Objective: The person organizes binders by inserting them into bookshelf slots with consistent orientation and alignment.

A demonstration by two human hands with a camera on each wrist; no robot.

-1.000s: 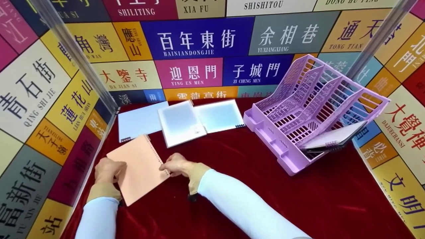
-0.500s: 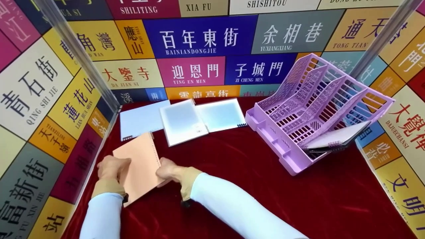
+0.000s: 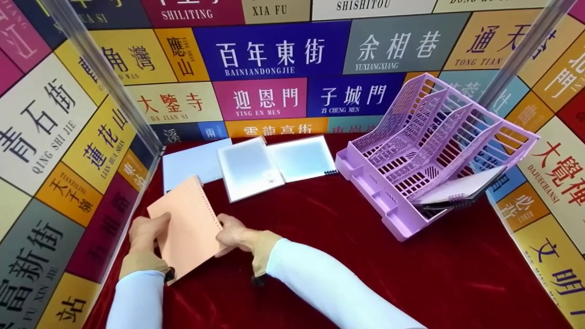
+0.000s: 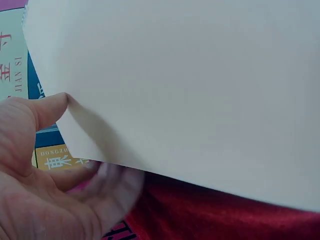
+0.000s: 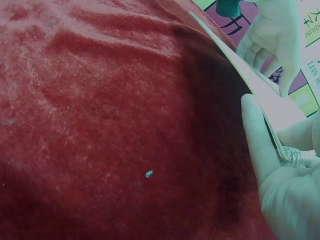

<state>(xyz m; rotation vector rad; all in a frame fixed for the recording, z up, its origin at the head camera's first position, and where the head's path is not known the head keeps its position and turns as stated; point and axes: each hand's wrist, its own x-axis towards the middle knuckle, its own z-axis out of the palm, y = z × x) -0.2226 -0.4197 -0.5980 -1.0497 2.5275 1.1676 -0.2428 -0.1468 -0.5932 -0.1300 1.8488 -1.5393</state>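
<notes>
The left hand (image 3: pixel 145 233) pinches the near edge of the peach notebook (image 3: pixel 189 228), thumb above and fingers beneath; if it has caught only the cover, that could crease or flap open. Tilted between the hands and at least partly off the red tabletop (image 3: pixel 320 214), the notebook could slip if the right hand (image 3: pixel 234 231), gripping the spiral edge, loosens. Well right of both hands, the purple rack's (image 3: pixel 402 224) dividers could snag a bent corner.

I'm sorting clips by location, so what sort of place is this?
Perhaps a staged booth: colourful walls of Chinese lettering rise on three sides of a red velvety cloth, with posts at two corners.
</notes>
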